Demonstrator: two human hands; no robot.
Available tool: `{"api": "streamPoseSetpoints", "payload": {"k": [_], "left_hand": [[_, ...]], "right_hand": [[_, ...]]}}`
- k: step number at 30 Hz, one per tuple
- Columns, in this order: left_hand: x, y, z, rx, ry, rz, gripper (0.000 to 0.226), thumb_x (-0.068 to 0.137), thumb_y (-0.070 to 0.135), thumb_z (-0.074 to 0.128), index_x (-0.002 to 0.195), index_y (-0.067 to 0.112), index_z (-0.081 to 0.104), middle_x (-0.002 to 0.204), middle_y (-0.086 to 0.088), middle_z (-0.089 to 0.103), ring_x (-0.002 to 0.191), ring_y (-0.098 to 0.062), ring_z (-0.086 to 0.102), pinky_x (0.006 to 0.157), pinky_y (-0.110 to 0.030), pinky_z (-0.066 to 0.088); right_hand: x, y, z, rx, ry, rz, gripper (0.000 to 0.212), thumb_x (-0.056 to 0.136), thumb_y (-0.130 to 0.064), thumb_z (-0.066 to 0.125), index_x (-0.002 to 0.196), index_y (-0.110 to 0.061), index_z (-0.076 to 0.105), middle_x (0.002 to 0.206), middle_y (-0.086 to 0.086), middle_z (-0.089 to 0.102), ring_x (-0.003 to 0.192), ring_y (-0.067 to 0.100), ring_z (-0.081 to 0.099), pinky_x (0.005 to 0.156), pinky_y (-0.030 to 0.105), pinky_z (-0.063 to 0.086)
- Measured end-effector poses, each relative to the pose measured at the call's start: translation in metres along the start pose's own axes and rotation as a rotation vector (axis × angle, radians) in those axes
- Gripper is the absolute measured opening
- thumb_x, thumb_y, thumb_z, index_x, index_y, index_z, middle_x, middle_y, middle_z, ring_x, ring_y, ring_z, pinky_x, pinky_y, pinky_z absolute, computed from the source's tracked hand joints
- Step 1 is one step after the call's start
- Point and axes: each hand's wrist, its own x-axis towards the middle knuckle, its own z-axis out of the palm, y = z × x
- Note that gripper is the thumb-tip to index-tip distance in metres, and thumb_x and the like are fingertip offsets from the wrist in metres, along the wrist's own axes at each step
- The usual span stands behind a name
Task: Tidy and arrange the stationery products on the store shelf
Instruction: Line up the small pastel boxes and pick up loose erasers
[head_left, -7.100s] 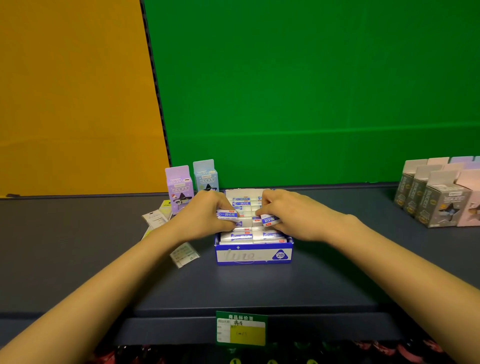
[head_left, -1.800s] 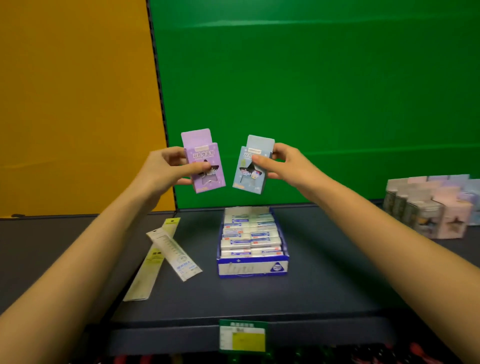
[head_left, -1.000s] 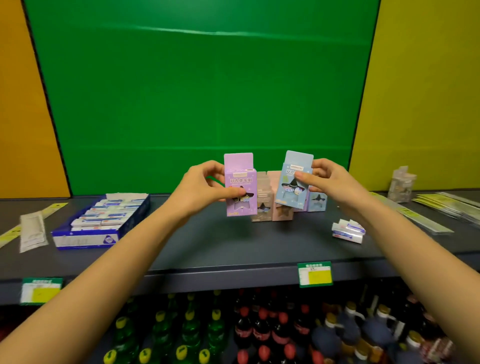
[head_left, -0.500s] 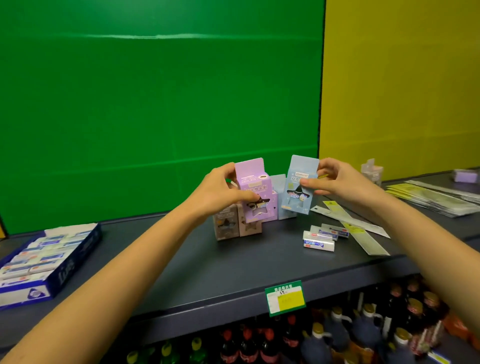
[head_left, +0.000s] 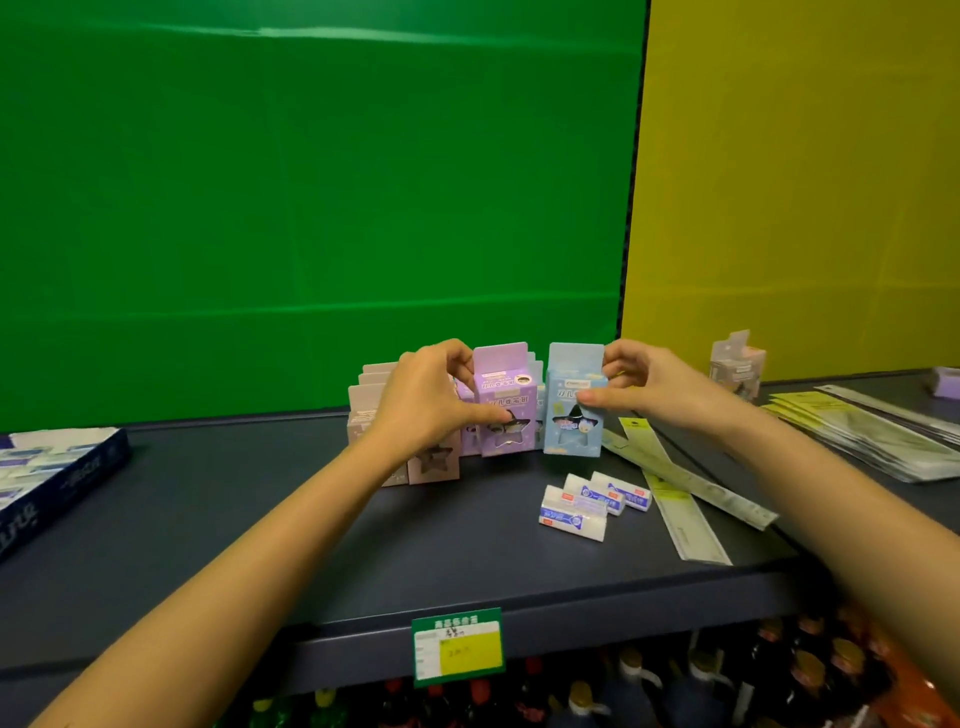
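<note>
My left hand (head_left: 423, 397) pinches a purple box (head_left: 506, 400) with a star window. My right hand (head_left: 647, 387) pinches a light blue box (head_left: 574, 402) of the same kind. Both boxes stand upright, low at the dark shelf (head_left: 311, 519), at the front right of a group of similar pink and grey boxes (head_left: 434, 462). My left hand hides part of that group.
Three loose erasers (head_left: 592, 501) lie right of centre, beside packaged rulers (head_left: 675, 499). A stack of ruler packs (head_left: 872, 431) and another box (head_left: 737, 366) sit at the right. The blue eraser tray (head_left: 62, 478) is at far left. A price tag (head_left: 458, 647) hangs on the shelf edge, bottles below.
I turned from the eraser tray to the right with a box in each hand. Both boxes have come down from mid-air to the shelf beside the group of boxes.
</note>
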Motion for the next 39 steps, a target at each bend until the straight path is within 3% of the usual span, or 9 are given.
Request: {"api": "streamPoseSetpoints", "payload": {"k": [4, 8, 11, 14, 20, 25, 33, 39], "left_hand": [[-0.007, -0.003, 0.013, 0.088, 0.041, -0.046, 0.056, 0.053, 0.040, 0.086, 0.091, 0.014, 0.053, 0.085, 0.003, 0.067, 0.080, -0.019, 0.062, 0.067, -0.034, 0.046], [-0.017, -0.005, 0.025, 0.189, 0.096, -0.064, 0.057, 0.054, 0.042, 0.084, 0.093, 0.013, 0.052, 0.094, 0.000, 0.070, 0.086, -0.020, 0.064, 0.072, -0.033, 0.047], [-0.022, -0.010, 0.032, 0.273, 0.116, -0.040, 0.058, 0.057, 0.045, 0.081, 0.097, 0.014, 0.053, 0.098, 0.000, 0.071, 0.092, -0.020, 0.063, 0.083, -0.033, 0.038], [-0.026, -0.014, 0.036, 0.358, 0.134, -0.032, 0.059, 0.061, 0.048, 0.077, 0.103, 0.016, 0.051, 0.105, 0.001, 0.069, 0.098, -0.021, 0.057, 0.080, -0.031, 0.029], [-0.029, -0.013, 0.036, 0.510, 0.147, 0.048, 0.060, 0.069, 0.047, 0.071, 0.116, 0.017, 0.049, 0.113, -0.003, 0.061, 0.104, -0.026, 0.050, 0.085, -0.035, 0.032], [-0.023, -0.011, 0.031, 0.569, 0.122, 0.084, 0.058, 0.075, 0.045, 0.067, 0.122, 0.016, 0.048, 0.119, -0.003, 0.058, 0.110, -0.026, 0.049, 0.086, -0.034, 0.030], [-0.010, -0.006, 0.028, 0.657, 0.072, 0.079, 0.057, 0.076, 0.049, 0.065, 0.124, 0.019, 0.051, 0.122, -0.002, 0.054, 0.112, -0.023, 0.045, 0.084, -0.029, 0.020], [-0.006, -0.006, 0.029, 0.664, 0.058, 0.072, 0.057, 0.076, 0.046, 0.066, 0.124, 0.019, 0.051, 0.120, -0.004, 0.054, 0.111, -0.024, 0.045, 0.084, -0.030, 0.022]], "right_hand": [[0.009, 0.015, 0.007, 0.034, -0.005, -0.031, 0.027, 0.076, -0.017, 0.073, 0.089, -0.025, 0.050, 0.083, -0.012, 0.057, 0.074, 0.002, 0.057, 0.061, 0.010, 0.049], [0.016, 0.033, 0.021, 0.031, 0.010, -0.070, 0.030, 0.073, -0.019, 0.076, 0.094, -0.022, 0.054, 0.085, -0.014, 0.058, 0.077, 0.004, 0.060, 0.061, 0.010, 0.049], [0.020, 0.043, 0.026, -0.003, 0.009, -0.091, 0.035, 0.072, -0.022, 0.077, 0.100, -0.020, 0.055, 0.088, -0.013, 0.060, 0.085, 0.011, 0.064, 0.069, 0.016, 0.050], [0.020, 0.048, 0.030, -0.026, -0.001, -0.107, 0.038, 0.073, -0.022, 0.076, 0.104, -0.020, 0.055, 0.089, -0.013, 0.060, 0.085, 0.008, 0.063, 0.072, 0.018, 0.053], [0.019, 0.050, 0.032, -0.006, 0.009, -0.099, 0.043, 0.074, -0.023, 0.076, 0.105, -0.020, 0.046, 0.089, -0.016, 0.055, 0.088, 0.010, 0.059, 0.069, 0.014, 0.048], [0.019, 0.050, 0.032, -0.039, 0.008, -0.102, 0.043, 0.076, -0.021, 0.074, 0.110, -0.016, 0.048, 0.098, -0.007, 0.056, 0.091, 0.012, 0.058, 0.067, 0.012, 0.046], [0.022, 0.048, 0.032, -0.057, 0.031, -0.071, 0.047, 0.077, -0.018, 0.073, 0.117, -0.010, 0.050, 0.100, -0.003, 0.055, 0.089, 0.014, 0.058, 0.063, 0.011, 0.043], [0.026, 0.049, 0.034, -0.052, 0.059, -0.058, 0.048, 0.075, -0.015, 0.075, 0.116, -0.008, 0.052, 0.104, 0.002, 0.060, 0.087, 0.014, 0.059, 0.062, 0.011, 0.045]]}}
